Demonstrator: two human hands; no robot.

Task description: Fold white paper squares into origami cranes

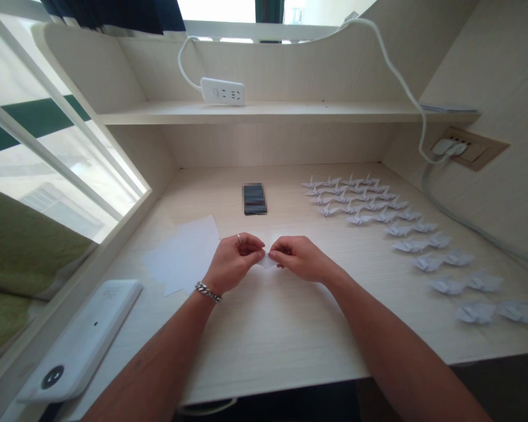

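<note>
- Far left, on the front corner of the table (290, 328): flat white device (81, 343) with a round dark button near its close end and a faint mark near the far end, too faint to read.
- Just right of it, further back: loose paper sheets (182, 255), plain white, overlapping, flat on the table, no print visible.
- Left hand (233, 261), over the right edge of the sheets, with a silver chain bracelet (208, 291) at the wrist and a ring (239, 237) on one finger; grip pressed together, thumb and fingertips pinching the left side of the folded paper (267, 262).
- Folded paper: small, white, between both hands at the table's middle, just above the surface, mostly hidden by fingers.
- Beyond the hands: dark phone (254, 199), lying flat, screen blurred, nothing legible.
- Up on the shelf (317, 110): white power strip (222, 91); socket holes visible, any lettering too small to read.
- Right hand (301, 258): grip closed likewise, pinching the paper's right side.
- Right half of the table: finished white paper cranes (398, 230) in rows of pairs, running from near the phone toward the front right corner.
- Far right wall: beige wall socket (470, 149) with white plugs, white cable (396, 70) running up from them.
</note>
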